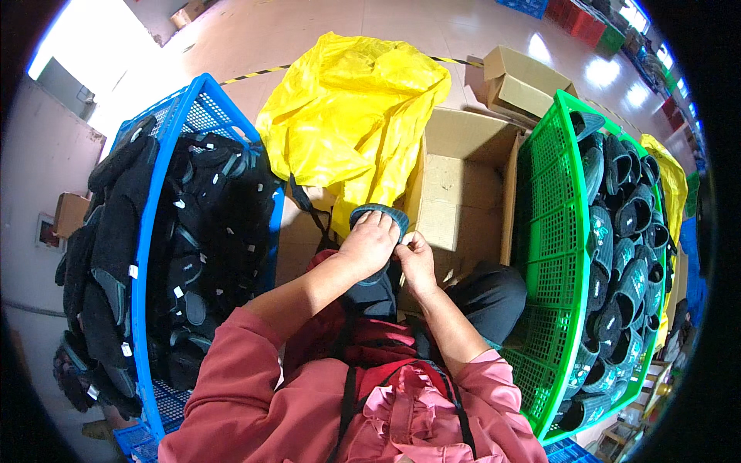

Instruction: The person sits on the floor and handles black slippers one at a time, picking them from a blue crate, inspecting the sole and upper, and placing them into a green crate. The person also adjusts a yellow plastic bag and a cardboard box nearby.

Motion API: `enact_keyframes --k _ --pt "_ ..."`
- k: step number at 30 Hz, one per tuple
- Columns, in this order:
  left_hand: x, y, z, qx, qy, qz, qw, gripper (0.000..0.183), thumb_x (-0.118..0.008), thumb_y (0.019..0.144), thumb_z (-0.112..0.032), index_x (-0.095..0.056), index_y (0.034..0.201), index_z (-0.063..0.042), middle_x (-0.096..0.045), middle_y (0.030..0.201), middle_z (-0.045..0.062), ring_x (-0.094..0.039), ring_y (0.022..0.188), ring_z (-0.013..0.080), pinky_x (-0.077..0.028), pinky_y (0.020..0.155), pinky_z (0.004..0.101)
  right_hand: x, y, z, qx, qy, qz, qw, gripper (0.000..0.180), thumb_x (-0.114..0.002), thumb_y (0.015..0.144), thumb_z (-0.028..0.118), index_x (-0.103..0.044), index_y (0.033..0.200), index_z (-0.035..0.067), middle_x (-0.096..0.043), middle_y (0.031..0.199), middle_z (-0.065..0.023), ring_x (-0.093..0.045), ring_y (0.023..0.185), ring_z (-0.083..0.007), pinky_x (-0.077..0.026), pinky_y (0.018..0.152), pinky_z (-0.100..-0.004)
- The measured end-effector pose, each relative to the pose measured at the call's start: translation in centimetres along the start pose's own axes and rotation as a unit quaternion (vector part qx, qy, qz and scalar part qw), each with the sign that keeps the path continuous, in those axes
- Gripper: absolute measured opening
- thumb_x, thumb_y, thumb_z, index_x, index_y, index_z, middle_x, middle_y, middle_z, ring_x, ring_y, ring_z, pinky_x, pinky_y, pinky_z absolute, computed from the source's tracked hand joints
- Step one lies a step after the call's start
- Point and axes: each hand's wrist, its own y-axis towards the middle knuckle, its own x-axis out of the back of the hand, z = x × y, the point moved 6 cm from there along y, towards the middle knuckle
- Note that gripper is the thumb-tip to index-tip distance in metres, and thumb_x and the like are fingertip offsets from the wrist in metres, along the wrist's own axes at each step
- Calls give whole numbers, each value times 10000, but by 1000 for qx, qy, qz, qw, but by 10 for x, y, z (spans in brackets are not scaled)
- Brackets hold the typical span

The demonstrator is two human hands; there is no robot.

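A dark slipper is upright over my lap, and the fingers of my left hand reach into its opening. My right hand is at the slipper's right edge, thumb and forefinger pinched together; whether something small is between them cannot be told. Behind the slipper spreads a crumpled yellow plastic bag. Black fuzzy slippers or liners with small white tags fill the blue plastic crate on the left. Dark slippers with green print are heaped in the green plastic crate on the right.
An open cardboard box stands between my knees and the green crate, with a smaller carton behind it. Black-and-yellow tape crosses the floor. Another yellow bag lies beyond the green crate. Red crates stand farther off.
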Motion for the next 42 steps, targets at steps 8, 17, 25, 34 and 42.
enact_keyframes --k 8,17,25,34,42 --pt "26 -31 -3 -56 -110 -51 991 444 -569 868 -190 -541 1213 89 -578 1200 258 -544 1174 373 -380 1066 448 2 -33 21 145 -144 -128 971 197 -646 753 -40 -540 900 38 -506 736 -14 -498 668 -111 -456 642 -263" --pt "22 -69 -15 37 117 -6 992 466 -570 811 -158 -584 1199 99 -628 1176 262 -641 793 218 -554 688 323 -13 -24 13 112 -130 -68 983 187 -578 753 -89 -529 883 36 -475 733 14 -466 665 -86 -426 642 -238" --pt "-16 -48 -21 -1 151 21 988 512 -528 801 -122 -524 1215 178 -552 1201 401 -626 626 207 -553 504 309 -4 4 7 78 -148 -18 986 182 -541 769 -96 -495 815 73 -449 743 55 -413 659 -55 -384 612 -220" --pt "-29 -11 -7 5 60 14 998 218 -557 782 -119 -652 919 22 -652 1001 227 -646 702 229 -560 574 338 -1 5 5 35 -90 -17 995 161 -556 777 -75 -489 768 71 -444 704 48 -413 667 -66 -387 613 -231" --pt "-46 35 47 224 -165 59 959 192 -544 796 -145 -698 748 -42 -690 837 203 -677 780 369 -542 694 466 -9 7 2 6 -48 -6 999 161 -563 776 -49 -465 769 78 -419 700 56 -396 645 -67 -362 581 -240"
